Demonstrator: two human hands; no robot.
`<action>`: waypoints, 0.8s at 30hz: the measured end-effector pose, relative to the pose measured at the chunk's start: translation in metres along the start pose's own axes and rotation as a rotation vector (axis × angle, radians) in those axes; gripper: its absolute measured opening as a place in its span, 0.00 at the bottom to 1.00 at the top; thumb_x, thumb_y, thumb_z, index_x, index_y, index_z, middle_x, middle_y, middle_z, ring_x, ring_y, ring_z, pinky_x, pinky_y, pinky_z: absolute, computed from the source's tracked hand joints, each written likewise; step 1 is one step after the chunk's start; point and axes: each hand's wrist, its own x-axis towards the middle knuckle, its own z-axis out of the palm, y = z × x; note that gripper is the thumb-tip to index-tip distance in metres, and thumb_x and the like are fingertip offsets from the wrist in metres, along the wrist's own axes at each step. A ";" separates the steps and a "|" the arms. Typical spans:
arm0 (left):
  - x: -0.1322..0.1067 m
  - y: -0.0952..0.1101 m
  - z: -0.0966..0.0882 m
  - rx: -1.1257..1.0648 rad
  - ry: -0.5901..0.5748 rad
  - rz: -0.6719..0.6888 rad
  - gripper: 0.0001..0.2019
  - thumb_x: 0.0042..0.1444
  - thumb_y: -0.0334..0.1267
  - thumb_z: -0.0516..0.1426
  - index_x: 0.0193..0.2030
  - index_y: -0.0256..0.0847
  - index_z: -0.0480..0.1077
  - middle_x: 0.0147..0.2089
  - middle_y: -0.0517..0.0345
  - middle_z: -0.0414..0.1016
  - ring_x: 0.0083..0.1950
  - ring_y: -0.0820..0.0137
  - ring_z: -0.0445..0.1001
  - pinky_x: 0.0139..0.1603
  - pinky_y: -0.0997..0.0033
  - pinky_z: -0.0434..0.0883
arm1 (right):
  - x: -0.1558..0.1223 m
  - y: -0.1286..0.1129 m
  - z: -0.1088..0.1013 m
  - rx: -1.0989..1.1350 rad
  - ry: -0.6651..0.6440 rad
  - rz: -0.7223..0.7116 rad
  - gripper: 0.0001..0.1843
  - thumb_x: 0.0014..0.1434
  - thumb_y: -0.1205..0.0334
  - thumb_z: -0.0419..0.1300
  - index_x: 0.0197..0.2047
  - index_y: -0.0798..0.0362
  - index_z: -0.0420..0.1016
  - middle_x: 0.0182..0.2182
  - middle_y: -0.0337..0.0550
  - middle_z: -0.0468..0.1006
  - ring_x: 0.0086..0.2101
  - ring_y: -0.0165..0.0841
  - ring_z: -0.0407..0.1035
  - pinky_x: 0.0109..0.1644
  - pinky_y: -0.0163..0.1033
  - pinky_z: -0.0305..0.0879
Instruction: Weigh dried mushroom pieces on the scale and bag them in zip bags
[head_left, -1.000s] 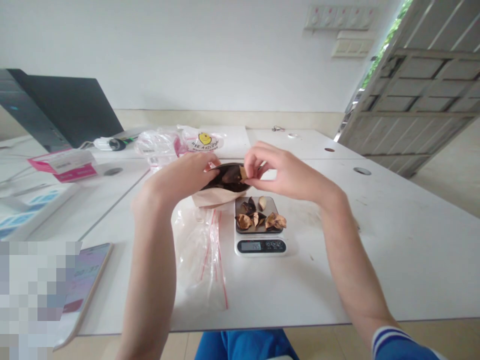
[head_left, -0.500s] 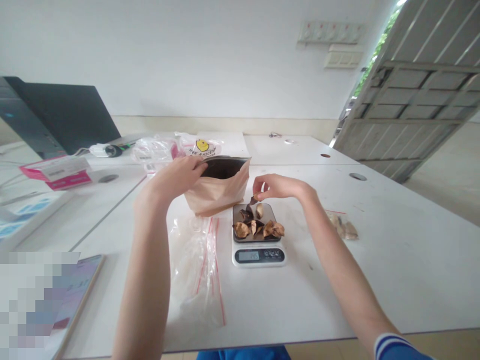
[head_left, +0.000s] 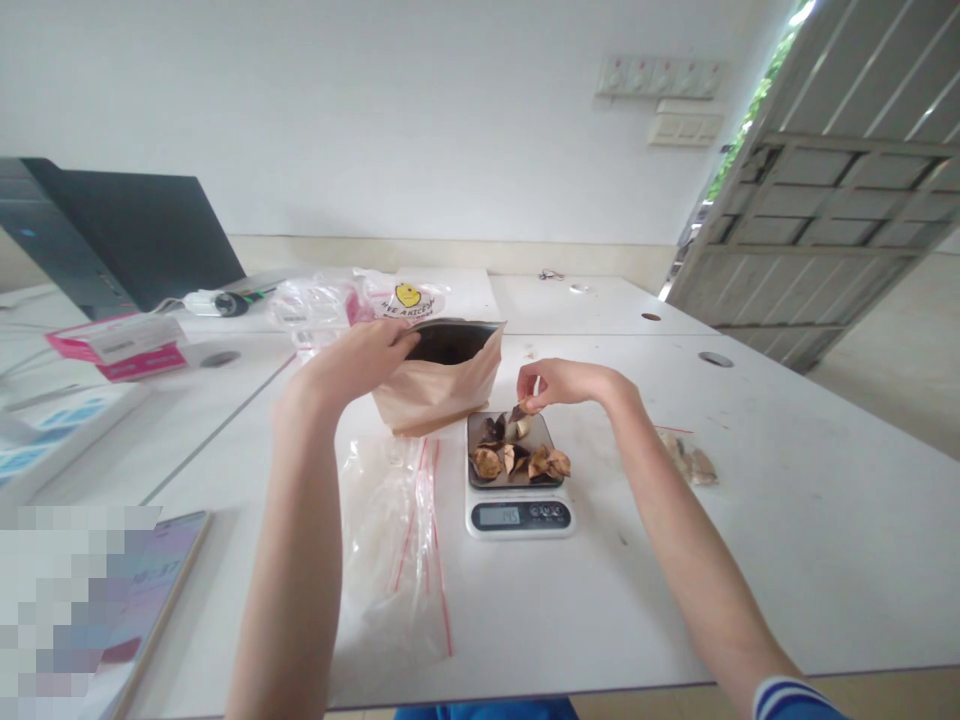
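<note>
1. One dark dried piece (head_left: pixel 517 412), pinched at the fingertips of the right hand (head_left: pixel 556 382), over the far side of the scale (head_left: pixel 517 495); contact unclear.
2. Display (head_left: pixel 500 516): digits "145"; decimal point unreadable.
3. Left hand (head_left: pixel 364 355): clamped on paper bag's rim (head_left: pixel 420 326).
4. Plastic bag (head_left: pixel 409 297) behind: "A NICE" legible.

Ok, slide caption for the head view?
Left hand grips the open paper bag; right hand holds a dark piece over the scale.
</note>
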 end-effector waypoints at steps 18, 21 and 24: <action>0.009 -0.023 0.022 0.203 0.122 0.213 0.25 0.53 0.26 0.39 0.50 0.32 0.71 0.54 0.41 0.72 0.53 0.58 0.72 0.51 0.58 0.68 | -0.011 -0.019 -0.004 -0.140 -0.067 0.414 0.15 0.45 0.75 0.61 0.39 0.59 0.78 0.37 0.50 0.80 0.35 0.38 0.74 0.32 0.35 0.64; 0.011 -0.028 0.026 0.123 0.175 0.238 0.23 0.53 0.28 0.41 0.47 0.36 0.72 0.50 0.44 0.74 0.50 0.60 0.73 0.49 0.59 0.69 | -0.007 -0.019 -0.004 -0.122 -0.095 0.335 0.17 0.47 0.72 0.62 0.42 0.57 0.77 0.41 0.47 0.79 0.38 0.37 0.73 0.34 0.33 0.63; 0.013 -0.035 0.031 0.020 0.236 0.265 0.20 0.52 0.30 0.43 0.43 0.39 0.73 0.45 0.47 0.76 0.46 0.60 0.74 0.47 0.59 0.69 | -0.004 -0.015 -0.004 -0.079 -0.137 0.236 0.19 0.49 0.71 0.61 0.46 0.55 0.75 0.43 0.45 0.79 0.40 0.35 0.73 0.35 0.31 0.64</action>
